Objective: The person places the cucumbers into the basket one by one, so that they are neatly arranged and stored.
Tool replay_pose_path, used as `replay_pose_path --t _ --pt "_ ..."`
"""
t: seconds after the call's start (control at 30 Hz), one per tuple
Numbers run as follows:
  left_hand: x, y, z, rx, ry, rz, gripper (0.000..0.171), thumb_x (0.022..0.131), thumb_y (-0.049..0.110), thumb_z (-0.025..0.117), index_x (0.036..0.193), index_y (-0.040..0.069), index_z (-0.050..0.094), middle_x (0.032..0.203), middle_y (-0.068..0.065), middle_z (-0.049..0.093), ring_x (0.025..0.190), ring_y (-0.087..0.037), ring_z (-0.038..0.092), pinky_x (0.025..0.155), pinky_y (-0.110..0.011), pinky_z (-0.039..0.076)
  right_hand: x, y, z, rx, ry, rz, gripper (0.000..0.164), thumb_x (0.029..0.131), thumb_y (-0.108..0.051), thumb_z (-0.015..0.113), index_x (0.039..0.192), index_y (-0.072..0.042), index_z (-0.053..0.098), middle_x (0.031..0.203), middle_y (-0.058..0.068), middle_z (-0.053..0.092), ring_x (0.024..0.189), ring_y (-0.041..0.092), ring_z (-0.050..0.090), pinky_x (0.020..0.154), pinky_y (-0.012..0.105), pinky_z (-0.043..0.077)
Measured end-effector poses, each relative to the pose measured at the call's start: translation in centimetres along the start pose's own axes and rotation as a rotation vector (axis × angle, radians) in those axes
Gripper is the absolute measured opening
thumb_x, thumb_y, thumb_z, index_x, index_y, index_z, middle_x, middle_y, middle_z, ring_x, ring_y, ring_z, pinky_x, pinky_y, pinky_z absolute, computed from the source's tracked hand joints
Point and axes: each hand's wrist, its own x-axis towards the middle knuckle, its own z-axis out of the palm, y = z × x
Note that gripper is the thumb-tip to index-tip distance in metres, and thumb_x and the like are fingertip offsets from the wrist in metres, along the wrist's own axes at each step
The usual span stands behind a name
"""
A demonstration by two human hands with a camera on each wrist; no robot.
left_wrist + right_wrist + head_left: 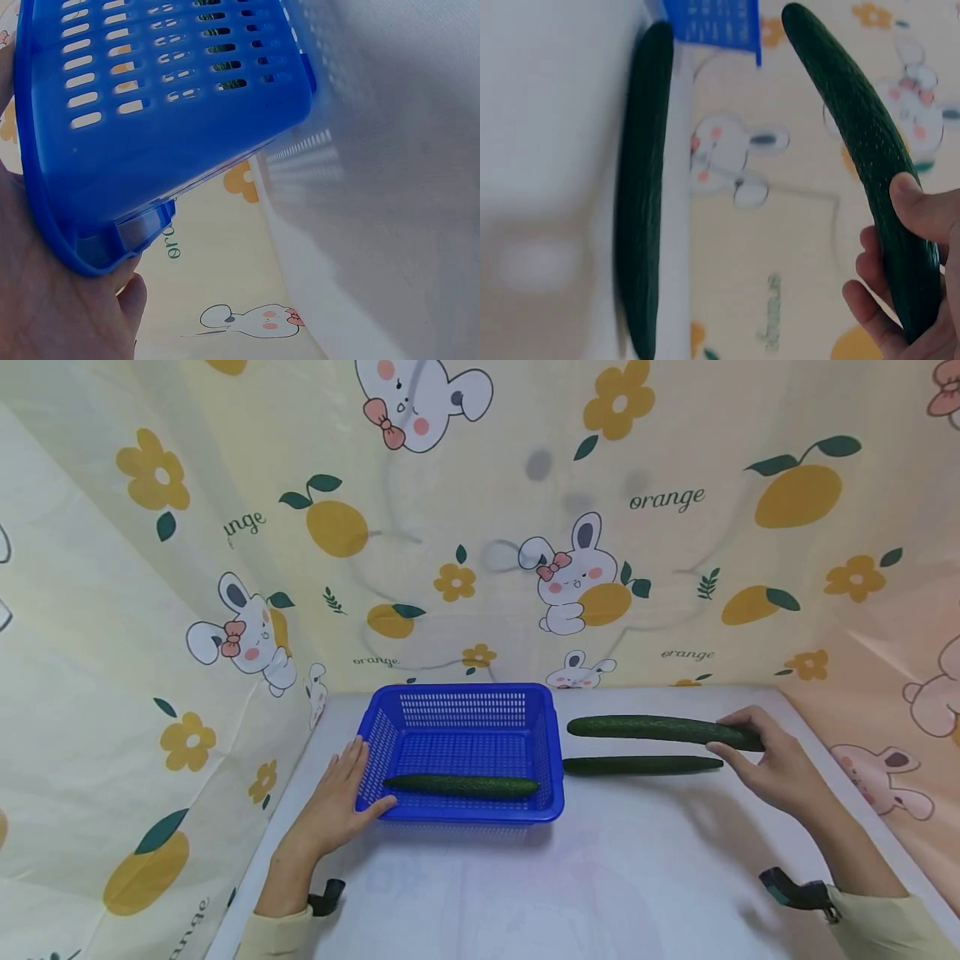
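Note:
My right hand (776, 768) grips a long dark green cucumber (645, 727) near its right end, thumb on one side and fingers curled round the other. That cucumber is held up off the table, its free end pointing left. Below it a second cucumber (645, 766) lies on the table, its left end close by the blue plastic basket (558, 760). Inside the basket, along the near side, lies another cucumber (465, 786). Against the basket's left rim rests my left hand (330, 802), fingers straight and thumb spread over the near corner. In the left wrist view the palm touches the rim.
A white table (510, 893) carries everything. Behind and at both sides hangs a cream sheet (480, 510) printed with rabbits, flowers and oranges. Dark wrist devices (795, 889) sit at both sleeves.

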Motion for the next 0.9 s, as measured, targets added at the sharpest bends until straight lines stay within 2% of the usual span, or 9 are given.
replay_pose_path --t 0.17,0.3,0.37,0.43,0.53,0.6,0.67,0.9 --pt "0.0 0.0 0.0 0.005 0.001 0.003 0.113 0.099 0.069 0.063 0.171 0.001 0.009 0.18 -0.017 0.004 0.166 -0.039 0.005 0.134 -0.06 0.008 1.5 -2.7 2.0 0.047 0.002 0.002 0.04 0.092 -0.012 0.087 0.124 -0.007 0.063 0.114 0.012 0.071 0.1 -0.005 0.053 0.082 0.003 0.039" --pt "0.0 0.0 0.0 0.007 0.006 0.005 0.112 0.099 0.066 0.064 0.171 0.0 0.01 0.18 -0.017 0.004 0.166 -0.039 0.005 0.135 -0.059 0.008 2.8 -4.8 3.9 0.07 -0.016 -0.009 0.038 0.093 -0.014 0.086 0.123 -0.007 0.063 0.116 0.013 0.072 0.104 0.015 0.062 0.082 0.005 0.04" --pt "0.1 0.0 0.0 0.008 0.007 0.009 0.111 0.099 0.065 0.065 0.171 0.0 0.01 0.18 -0.018 0.005 0.167 -0.038 0.006 0.135 -0.057 0.007 3.4 -5.7 4.9 0.077 -0.031 -0.01 0.038 0.094 -0.014 0.086 0.123 -0.008 0.063 0.117 0.014 0.073 0.104 0.025 0.065 0.083 0.01 0.044" --pt "0.2 0.0 0.0 0.01 0.009 0.015 0.111 0.099 0.065 0.065 0.171 0.0 0.011 0.18 -0.018 0.005 0.166 -0.038 0.007 0.135 -0.057 0.008 4.0 -6.6 6.1 0.091 -0.048 -0.009 0.037 0.094 -0.014 0.085 0.122 -0.008 0.063 0.119 0.015 0.073 0.105 0.031 0.068 0.087 0.02 0.05" --pt "0.2 0.0 0.0 0.012 0.008 0.02 0.112 0.099 0.069 0.063 0.171 -0.001 0.011 0.18 -0.018 0.005 0.166 -0.038 0.007 0.135 -0.056 0.008 4.8 -7.7 7.8 0.105 -0.071 -0.01 0.035 0.095 -0.014 0.085 0.121 -0.009 0.062 0.119 0.015 0.073 0.105 0.034 0.069 0.089 0.042 0.057" --pt "0.2 0.0 -0.1 0.014 0.008 0.022 0.113 0.099 0.071 0.061 0.171 -0.001 0.011 0.18 -0.018 0.005 0.166 -0.039 0.008 0.135 -0.056 0.008 5.3 -8.6 9.1 0.124 -0.089 -0.016 0.034 0.095 -0.014 0.084 0.121 -0.009 0.062 0.118 0.014 0.074 0.104 0.034 0.069 0.09 0.052 0.057" --pt "0.1 0.1 -0.1 0.012 0.011 0.022 0.113 0.099 0.071 0.061 0.171 -0.001 0.011 0.18 -0.018 0.005 0.166 -0.039 0.008 0.135 -0.057 0.008 5.8 -9.3 10.2 0.144 -0.11 -0.022 0.034 0.096 -0.015 0.084 0.121 -0.009 0.062 0.116 0.014 0.074 0.102 0.032 0.068 0.09 0.055 0.058" --pt "0.0 0.2 -0.2 0.009 0.045 0.038 0.11 0.1 0.066 0.063 0.17 -0.004 0.015 0.179 -0.021 0.01 0.165 -0.043 0.012 0.134 -0.061 0.012 7.0 -12.0 14.3 0.189 -0.156 -0.047 0.033 0.096 -0.017 0.084 0.12 -0.01 0.061 0.117 0.013 0.075 0.105 0.031 0.071 0.092 0.053 0.062"
